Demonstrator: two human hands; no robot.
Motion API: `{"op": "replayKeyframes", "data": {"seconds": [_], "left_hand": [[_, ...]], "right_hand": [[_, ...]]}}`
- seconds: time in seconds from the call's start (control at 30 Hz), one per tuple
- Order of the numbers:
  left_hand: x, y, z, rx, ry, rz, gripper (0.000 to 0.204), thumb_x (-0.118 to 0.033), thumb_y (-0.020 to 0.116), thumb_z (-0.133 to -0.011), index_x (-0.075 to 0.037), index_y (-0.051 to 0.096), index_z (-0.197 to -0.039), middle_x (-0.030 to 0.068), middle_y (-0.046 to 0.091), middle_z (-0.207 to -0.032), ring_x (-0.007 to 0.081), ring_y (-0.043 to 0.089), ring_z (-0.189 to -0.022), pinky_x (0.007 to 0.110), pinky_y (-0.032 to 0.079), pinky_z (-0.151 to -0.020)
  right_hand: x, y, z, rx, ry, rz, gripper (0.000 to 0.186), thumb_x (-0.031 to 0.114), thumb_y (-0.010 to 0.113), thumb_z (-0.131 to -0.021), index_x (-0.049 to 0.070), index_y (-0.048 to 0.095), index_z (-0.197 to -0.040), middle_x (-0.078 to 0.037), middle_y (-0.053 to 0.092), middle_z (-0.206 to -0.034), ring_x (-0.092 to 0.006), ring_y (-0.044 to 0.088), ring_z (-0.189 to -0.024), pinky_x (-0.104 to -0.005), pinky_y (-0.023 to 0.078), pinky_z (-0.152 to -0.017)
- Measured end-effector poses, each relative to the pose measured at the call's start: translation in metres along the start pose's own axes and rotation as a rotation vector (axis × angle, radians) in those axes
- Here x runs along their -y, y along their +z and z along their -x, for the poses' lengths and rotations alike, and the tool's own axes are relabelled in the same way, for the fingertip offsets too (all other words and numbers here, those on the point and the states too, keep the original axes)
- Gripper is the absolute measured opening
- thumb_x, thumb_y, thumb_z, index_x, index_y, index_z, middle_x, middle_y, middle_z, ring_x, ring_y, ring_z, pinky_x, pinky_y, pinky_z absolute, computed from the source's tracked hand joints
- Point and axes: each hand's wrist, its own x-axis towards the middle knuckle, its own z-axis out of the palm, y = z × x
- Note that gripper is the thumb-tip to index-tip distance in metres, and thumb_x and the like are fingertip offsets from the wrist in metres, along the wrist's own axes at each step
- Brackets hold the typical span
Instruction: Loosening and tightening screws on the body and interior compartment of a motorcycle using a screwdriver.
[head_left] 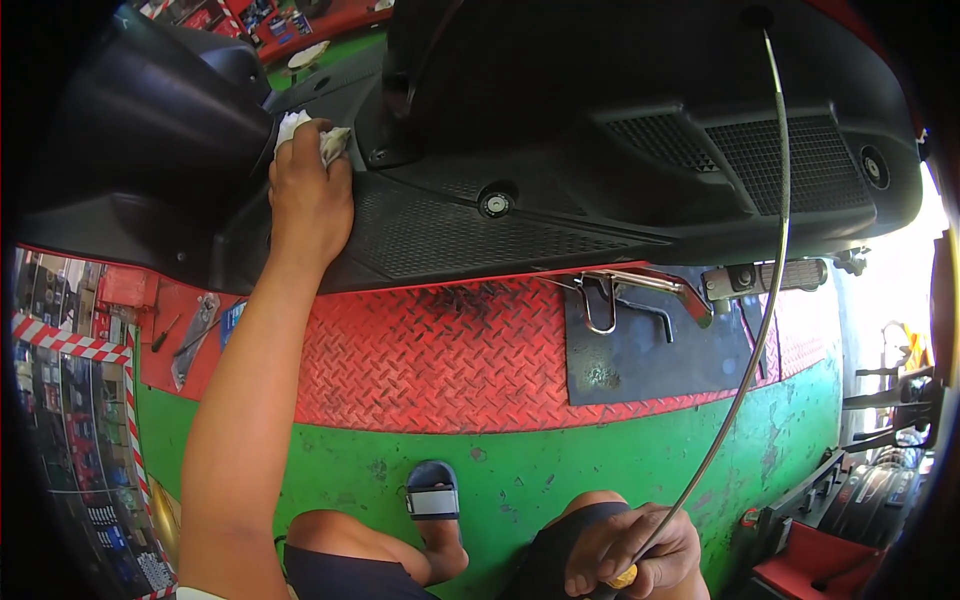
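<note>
My left hand [312, 195] is reaching forward, its fingers closed around a crumpled white rag [335, 146] that touches the black footboard of a scooter [480, 235]. Low on the right, my right hand [636, 550] grips a long, thin flexible metal rod [740, 390] near its lower end. Something yellow-orange [624, 577] shows between those fingers; whether it is the rod's handle I cannot tell. The rod curves upward past the scooter's side, and its bright silver tip ends at a dark round hole in the black body panel [757, 18].
Beneath the scooter lies a red tread-plate platform [430, 360] with a dark mat [650, 350], a stand and a footpeg [765, 278]. A screwdriver [165, 335] lies at the left. Shelves of parts [80, 430] line the left; a red-and-black machine [820, 550] stands lower right on the green floor [350, 450].
</note>
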Motion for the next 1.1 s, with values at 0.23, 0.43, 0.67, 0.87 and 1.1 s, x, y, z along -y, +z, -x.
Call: {"op": "replayKeyframes", "data": {"seconds": [0.23, 0.43, 0.67, 0.87, 1.1], "left_hand": [[0.004, 0.001, 0.001, 0.009, -0.002, -0.004, 0.042, -0.014, 0.056, -0.097, -0.008, 0.054, -0.138, 0.0263, 0.06, -0.128, 0.0477, 0.058, -0.115, 0.055, 0.047, -0.099], [0.006, 0.008, 0.002, -0.011, 0.014, -0.012, 0.041, -0.015, 0.056, -0.097, -0.009, 0.054, -0.137, 0.0257, 0.06, -0.127, 0.0475, 0.058, -0.114, 0.056, 0.047, -0.097], [0.006, 0.006, -0.001, -0.068, 0.04, -0.039, 0.042, -0.014, 0.059, -0.094, -0.011, 0.054, -0.135, 0.0234, 0.061, -0.122, 0.0466, 0.058, -0.111, 0.057, 0.049, -0.092], [-0.004, 0.02, 0.003, -0.09, 0.043, -0.086, 0.044, -0.013, 0.061, -0.092, -0.011, 0.054, -0.135, 0.021, 0.06, -0.121, 0.0452, 0.058, -0.11, 0.057, 0.049, -0.091], [-0.011, 0.012, 0.003, -0.079, 0.0, -0.033, 0.044, -0.014, 0.061, -0.091, -0.011, 0.054, -0.135, 0.0212, 0.06, -0.122, 0.045, 0.057, -0.111, 0.056, 0.047, -0.096]], "right_hand": [[0.009, 0.011, 0.0, -0.077, 0.041, -0.039, 0.027, 0.02, 0.082, -0.091, -0.003, 0.072, -0.101, -0.021, 0.07, -0.086, -0.0298, 0.068, -0.072, -0.0349, 0.057, -0.064], [0.033, 0.039, -0.014, -0.146, 0.106, -0.371, 0.027, 0.022, 0.083, -0.092, -0.002, 0.071, -0.096, -0.02, 0.07, -0.085, -0.0263, 0.069, -0.073, -0.0298, 0.058, -0.061], [0.058, 0.031, -0.052, 0.271, 0.036, -0.521, 0.021, 0.018, 0.076, -0.098, 0.001, 0.067, -0.104, -0.019, 0.071, -0.094, -0.0236, 0.071, -0.074, -0.0285, 0.061, -0.062], [0.087, 0.063, -0.076, 0.162, 0.071, -0.591, 0.027, 0.016, 0.072, -0.101, 0.002, 0.063, -0.122, -0.018, 0.072, -0.101, -0.0257, 0.072, -0.078, -0.0318, 0.064, -0.074], [0.082, 0.093, -0.089, -0.13, -0.039, -0.619, 0.042, 0.02, 0.078, -0.097, -0.001, 0.054, -0.125, -0.025, 0.067, -0.09, -0.0359, 0.073, -0.074, -0.0423, 0.063, -0.064]]}}
